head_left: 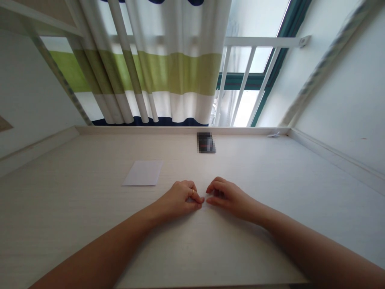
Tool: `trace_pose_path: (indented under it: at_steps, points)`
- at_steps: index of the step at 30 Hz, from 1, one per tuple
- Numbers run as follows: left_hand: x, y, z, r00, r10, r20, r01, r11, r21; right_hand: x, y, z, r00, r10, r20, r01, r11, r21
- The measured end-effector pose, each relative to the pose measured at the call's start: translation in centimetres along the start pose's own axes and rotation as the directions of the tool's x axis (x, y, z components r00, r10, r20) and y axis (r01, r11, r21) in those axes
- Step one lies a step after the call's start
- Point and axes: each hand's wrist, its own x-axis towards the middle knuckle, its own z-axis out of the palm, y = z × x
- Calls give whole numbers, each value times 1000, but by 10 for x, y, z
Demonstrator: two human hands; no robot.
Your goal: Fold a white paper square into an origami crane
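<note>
My left hand [185, 197] rests low over the white tabletop, its fingers curled and thumb and forefinger pressed together. A ring sits on one of its fingers. At those fingertips lies a small pale piece that looks like white paper [205, 203], hard to tell from the table and mostly hidden. Just to the right, my right hand [224, 194] faces it with fingers bent; a gap shows between its thumb and forefinger. The fingertips of both hands almost meet. Farther off to the left, a square of white paper [142, 173] lies flat.
Beyond my hands, a dark pixelated object [206, 143] lies close to the raised back edge. A small white item [273, 135] is in the back right corner. The white tabletop [75, 208] has low side rims. A striped curtain [180, 72] and white railing [264, 42] stand behind.
</note>
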Motion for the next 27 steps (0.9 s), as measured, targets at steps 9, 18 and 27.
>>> trace_pose_path:
  at_steps: [9,18,27]
  points:
    - [1,5,8,996,-2,-86,-5,996,-87,-4,-2,13,997,32,-69,-41,990,-132]
    - [0,0,15,989,-31,-142,23,998,-61,-9,-9,12,997,-42,-67,33,990,-140]
    - [-1,6,10,986,-99,-131,81,988,-134,-9,-10,9,999,-33,-31,29,993,-116]
